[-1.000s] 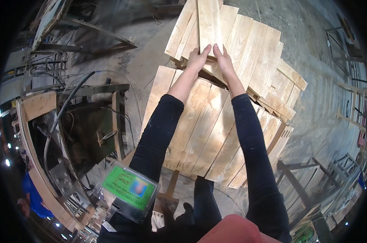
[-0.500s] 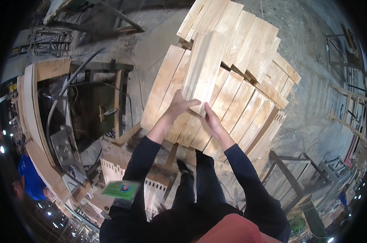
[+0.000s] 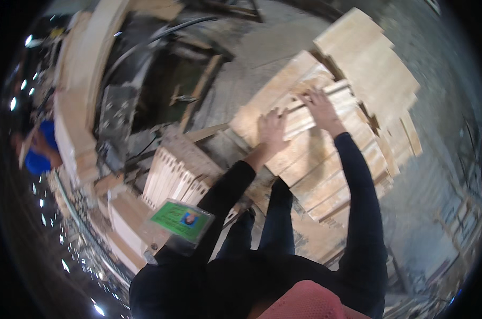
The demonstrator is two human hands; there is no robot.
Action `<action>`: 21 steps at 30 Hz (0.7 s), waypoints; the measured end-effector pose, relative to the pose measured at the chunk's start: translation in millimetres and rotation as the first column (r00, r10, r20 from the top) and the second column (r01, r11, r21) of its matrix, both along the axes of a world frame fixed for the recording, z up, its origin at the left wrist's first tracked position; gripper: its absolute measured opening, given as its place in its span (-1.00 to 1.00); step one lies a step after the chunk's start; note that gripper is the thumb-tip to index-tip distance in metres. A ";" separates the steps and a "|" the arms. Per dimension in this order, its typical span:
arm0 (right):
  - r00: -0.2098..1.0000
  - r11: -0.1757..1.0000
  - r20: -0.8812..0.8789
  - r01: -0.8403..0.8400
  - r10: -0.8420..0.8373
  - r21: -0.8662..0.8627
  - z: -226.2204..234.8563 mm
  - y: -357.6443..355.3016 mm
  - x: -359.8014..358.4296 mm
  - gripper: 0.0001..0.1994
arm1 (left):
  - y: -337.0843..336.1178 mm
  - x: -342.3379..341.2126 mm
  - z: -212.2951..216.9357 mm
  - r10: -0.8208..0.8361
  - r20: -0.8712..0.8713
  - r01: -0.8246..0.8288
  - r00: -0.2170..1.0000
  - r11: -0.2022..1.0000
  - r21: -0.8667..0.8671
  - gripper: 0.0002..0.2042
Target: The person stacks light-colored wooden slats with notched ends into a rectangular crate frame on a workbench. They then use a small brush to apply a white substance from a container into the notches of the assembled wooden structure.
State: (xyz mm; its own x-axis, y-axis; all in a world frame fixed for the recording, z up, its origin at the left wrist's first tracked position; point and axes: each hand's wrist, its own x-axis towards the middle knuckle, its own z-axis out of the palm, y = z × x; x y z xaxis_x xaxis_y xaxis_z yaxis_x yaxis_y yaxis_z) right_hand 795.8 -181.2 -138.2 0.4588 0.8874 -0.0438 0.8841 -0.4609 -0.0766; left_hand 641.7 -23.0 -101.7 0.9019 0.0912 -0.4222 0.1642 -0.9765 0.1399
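Several pale wooden slats (image 3: 300,123), with grooved edges, lie across a stack of wooden boards (image 3: 326,170) in front of me. My left hand (image 3: 273,132) is at the near left end of these slats, its fingers spread and pointing away from me. Over their upper side rests my right hand (image 3: 324,112), fingers stretched apart and touching the wood. Both hands are somewhat blurred, and the undersides of the fingers are hidden.
Farther right stands a second tier of boards (image 3: 371,64). Slotted wooden pieces (image 3: 169,178) are piled at my left, near a dark-framed machine (image 3: 169,87). A person in blue (image 3: 43,149) is at the far left. An ID badge (image 3: 182,219) hangs by my left arm.
The view has turned left. The slats, earlier pointing away from me between both hands, now lie crosswise on the boards. My fingers have spread and my right hand has moved onto the slats.
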 end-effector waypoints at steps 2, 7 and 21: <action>0.973 0.997 -0.221 -0.072 0.061 -0.042 10.7 18.3 9.4 -0.48 | 9.9 -19.4 22.3 0.120 0.107 -0.111 0.987 0.990 -0.090 0.09; 0.988 0.996 -0.157 0.013 0.001 0.086 2.3 -10.7 -15.6 -0.55 | 31.0 -78.2 82.9 0.168 0.199 -0.107 0.966 0.952 -0.287 -0.16; 0.550 0.550 0.007 0.835 -0.835 -0.036 97.4 -73.2 -123.6 0.10 | 93.1 -303.9 179.5 0.632 0.293 -0.591 0.718 0.775 -0.224 -0.37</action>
